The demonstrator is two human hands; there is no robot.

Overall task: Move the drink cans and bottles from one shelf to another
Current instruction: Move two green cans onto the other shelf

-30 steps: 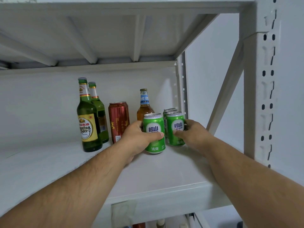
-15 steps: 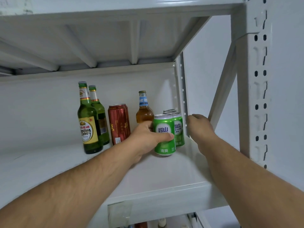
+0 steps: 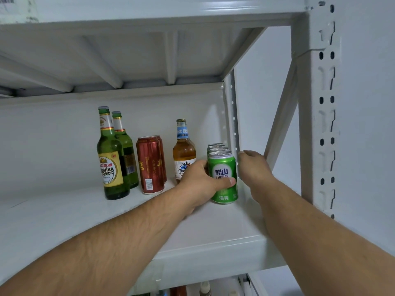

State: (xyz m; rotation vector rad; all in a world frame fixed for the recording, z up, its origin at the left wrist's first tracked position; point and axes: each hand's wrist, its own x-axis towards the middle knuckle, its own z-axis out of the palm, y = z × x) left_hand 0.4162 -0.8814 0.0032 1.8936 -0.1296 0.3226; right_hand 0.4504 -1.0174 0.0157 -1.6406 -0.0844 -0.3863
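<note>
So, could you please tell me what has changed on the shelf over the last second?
The left hand slid its green can right, in front of the other green cans, forming a row. The right hand let go of its can and moved to the row's right side. The bottles and red cans stayed put.

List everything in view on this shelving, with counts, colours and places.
green bottles: two, green glass, left of the group, one behind the other
red cans: two, red, right of the green bottles
amber bottle: one, amber with blue neck label, behind the left hand
green cans: at least three, in a row at the right post
shelf: white metal
left hand: grips the front green can
right hand: beside the row, nothing visibly held
</note>
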